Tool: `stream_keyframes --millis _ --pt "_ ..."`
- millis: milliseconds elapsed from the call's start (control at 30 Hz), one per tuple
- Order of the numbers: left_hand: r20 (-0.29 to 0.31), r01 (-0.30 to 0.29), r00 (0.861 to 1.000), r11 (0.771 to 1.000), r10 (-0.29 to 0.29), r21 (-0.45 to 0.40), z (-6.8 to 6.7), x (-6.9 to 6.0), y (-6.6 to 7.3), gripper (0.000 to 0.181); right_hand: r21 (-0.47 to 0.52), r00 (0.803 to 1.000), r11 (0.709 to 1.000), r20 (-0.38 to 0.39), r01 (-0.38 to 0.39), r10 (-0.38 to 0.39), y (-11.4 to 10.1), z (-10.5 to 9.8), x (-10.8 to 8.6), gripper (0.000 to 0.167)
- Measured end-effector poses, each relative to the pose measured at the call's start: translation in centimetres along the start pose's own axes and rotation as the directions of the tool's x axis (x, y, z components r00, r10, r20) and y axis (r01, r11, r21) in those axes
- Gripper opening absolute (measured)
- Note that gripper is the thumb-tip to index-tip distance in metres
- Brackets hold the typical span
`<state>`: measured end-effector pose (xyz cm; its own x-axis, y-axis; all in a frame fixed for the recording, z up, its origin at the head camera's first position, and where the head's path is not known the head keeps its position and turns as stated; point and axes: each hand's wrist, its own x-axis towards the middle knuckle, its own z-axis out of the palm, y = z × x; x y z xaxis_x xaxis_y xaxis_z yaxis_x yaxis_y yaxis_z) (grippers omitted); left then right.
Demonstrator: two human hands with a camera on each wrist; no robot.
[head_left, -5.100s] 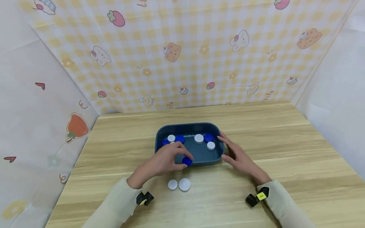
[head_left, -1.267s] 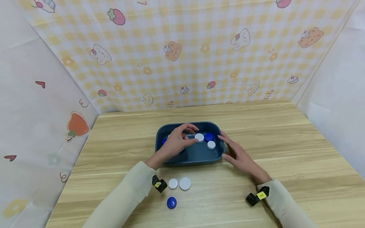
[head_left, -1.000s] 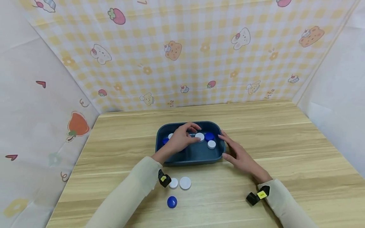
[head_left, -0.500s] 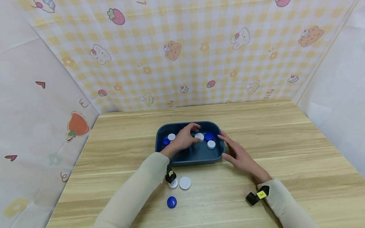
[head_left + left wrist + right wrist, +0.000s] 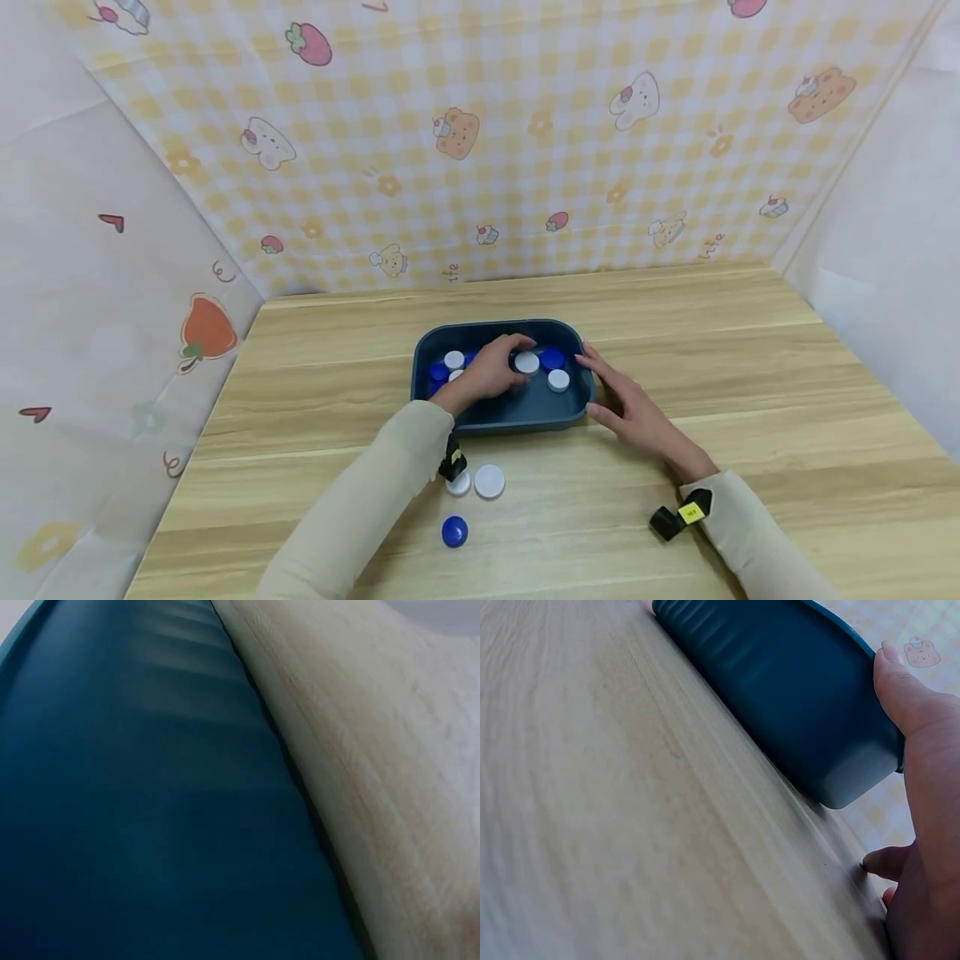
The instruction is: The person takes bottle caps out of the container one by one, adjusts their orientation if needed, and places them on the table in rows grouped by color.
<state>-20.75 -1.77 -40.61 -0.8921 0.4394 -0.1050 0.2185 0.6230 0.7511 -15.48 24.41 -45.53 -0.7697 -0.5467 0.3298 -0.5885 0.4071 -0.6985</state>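
A dark blue tray stands on the table, with several blue and white bottle caps inside. Within it, my left hand pinches a white cap between thumb and fingers. Right of that lie a blue cap and a smaller white cap. More caps, such as a white one, sit at the left end, partly behind the left hand. My right hand rests against the tray's right end, fingers relaxed. Only the tray's outer wall and table appear in the left wrist view.
On the table before the tray lie a white cap, a second white cap partly under the left wrist camera, and a blue cap. A checked cloth hangs behind the wooden table.
Earlier the left hand held a blue cap at the tray's front; that cap now lies on the table. The left hand has since reached the white cap in the tray. The right hand has stayed put.
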Motion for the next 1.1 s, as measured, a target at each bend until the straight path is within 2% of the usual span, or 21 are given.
stream_keyframes --millis 300,467,700,1100 --pt "0.011 -0.037 0.999 0.993 0.036 0.108 -0.01 0.0 -0.45 0.047 -0.002 1.0 1.0 0.002 -0.009 0.009 -0.11 0.06 -0.07 0.066" --pt "0.057 -0.037 0.998 0.991 0.03 0.125 0.06 -0.24 -0.29 0.042 -0.005 1.0 1.0 0.006 -0.013 0.013 -0.03 0.08 -0.06 0.065" --pt "0.125 -0.048 0.992 0.98 0.024 0.191 0.36 -0.26 -0.07 0.039 0.002 1.0 1.0 0.008 -0.003 0.003 -0.02 -0.04 -0.04 0.066" --pt "0.183 -0.105 0.982 0.952 0.053 0.286 0.68 -0.14 -0.02 0.036 -0.002 1.0 1.0 0.0 -0.004 0.004 -0.04 -0.06 -0.02 0.065"
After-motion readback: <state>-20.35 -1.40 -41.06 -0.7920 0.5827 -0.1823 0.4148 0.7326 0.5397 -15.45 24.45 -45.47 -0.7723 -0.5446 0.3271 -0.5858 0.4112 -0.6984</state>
